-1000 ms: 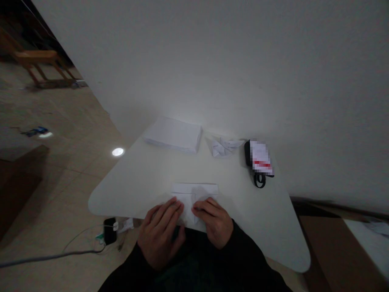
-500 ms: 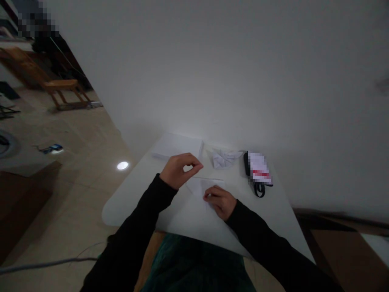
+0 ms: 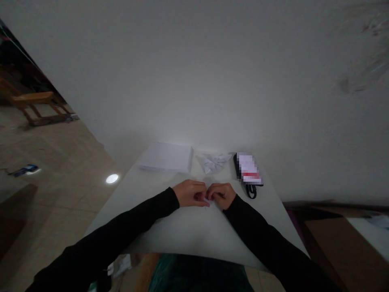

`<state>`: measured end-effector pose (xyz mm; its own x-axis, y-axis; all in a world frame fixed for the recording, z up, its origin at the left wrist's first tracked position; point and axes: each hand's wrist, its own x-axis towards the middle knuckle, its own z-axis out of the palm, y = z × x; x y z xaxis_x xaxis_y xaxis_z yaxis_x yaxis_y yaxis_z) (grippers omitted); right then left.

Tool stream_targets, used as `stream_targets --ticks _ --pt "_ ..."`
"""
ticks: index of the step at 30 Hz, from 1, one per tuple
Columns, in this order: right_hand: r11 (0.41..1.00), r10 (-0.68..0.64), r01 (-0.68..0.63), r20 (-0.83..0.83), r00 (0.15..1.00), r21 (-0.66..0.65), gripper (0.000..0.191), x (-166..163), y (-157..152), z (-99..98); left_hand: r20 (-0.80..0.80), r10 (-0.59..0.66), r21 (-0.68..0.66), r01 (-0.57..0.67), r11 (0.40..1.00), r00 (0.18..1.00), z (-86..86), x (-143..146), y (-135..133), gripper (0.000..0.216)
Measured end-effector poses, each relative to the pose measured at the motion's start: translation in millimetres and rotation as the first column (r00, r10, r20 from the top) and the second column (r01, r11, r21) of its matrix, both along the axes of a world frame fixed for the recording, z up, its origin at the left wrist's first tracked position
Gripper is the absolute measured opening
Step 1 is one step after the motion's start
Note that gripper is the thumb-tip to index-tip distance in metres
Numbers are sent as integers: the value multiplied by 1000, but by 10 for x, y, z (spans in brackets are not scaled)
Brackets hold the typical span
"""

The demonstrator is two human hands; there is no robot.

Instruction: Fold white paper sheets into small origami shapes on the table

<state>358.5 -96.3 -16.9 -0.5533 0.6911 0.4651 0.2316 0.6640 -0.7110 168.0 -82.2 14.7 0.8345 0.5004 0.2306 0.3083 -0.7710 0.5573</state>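
My left hand (image 3: 191,194) and my right hand (image 3: 221,194) meet over the middle of the white table, fingertips nearly touching. A small folded piece of white paper (image 3: 209,201) shows between them, mostly hidden by the hands. The fingers of both hands are bent and pinched at the paper. Behind the hands lies a crumpled, folded paper piece (image 3: 214,163) with several creases. To its left rests a thick stack of white paper (image 3: 165,157).
A black pouch-like item with a blurred white and red front (image 3: 249,168) lies at the right, its black strap (image 3: 251,191) toward me. The white table (image 3: 188,235) stands against a grey wall (image 3: 194,81). A wooden chair (image 3: 36,99) is far left; a brown cardboard piece (image 3: 343,239) is at right.
My left hand has come down from above the table to the paper beside my right hand. The view has shifted, so the wooden chair sits further left.
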Motion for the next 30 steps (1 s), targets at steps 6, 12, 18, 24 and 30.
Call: stream_targets --ticks 6,12,18,24,30 --pt "997 9 -9 -4 1000 -73 27 1 10 7 -69 16 17 -15 1000 998 -93 17 -4 26" --pt "994 17 -22 -48 999 -109 30 2 -9 -7 -95 150 80 -143 986 984 -133 -157 177 21" --pt "994 -11 2 -82 997 -107 33 -20 -31 -39 -55 205 182 -193 964 977 -126 -198 82 21" --pt "1000 -12 11 -54 998 -27 29 -48 -52 -11 -70 262 145 -250 957 962 -45 -78 -149 26" --pt "1000 -27 26 -62 998 -18 28 -64 -61 -34 -105 351 142 -335 931 931 -12 -47 -207 42"
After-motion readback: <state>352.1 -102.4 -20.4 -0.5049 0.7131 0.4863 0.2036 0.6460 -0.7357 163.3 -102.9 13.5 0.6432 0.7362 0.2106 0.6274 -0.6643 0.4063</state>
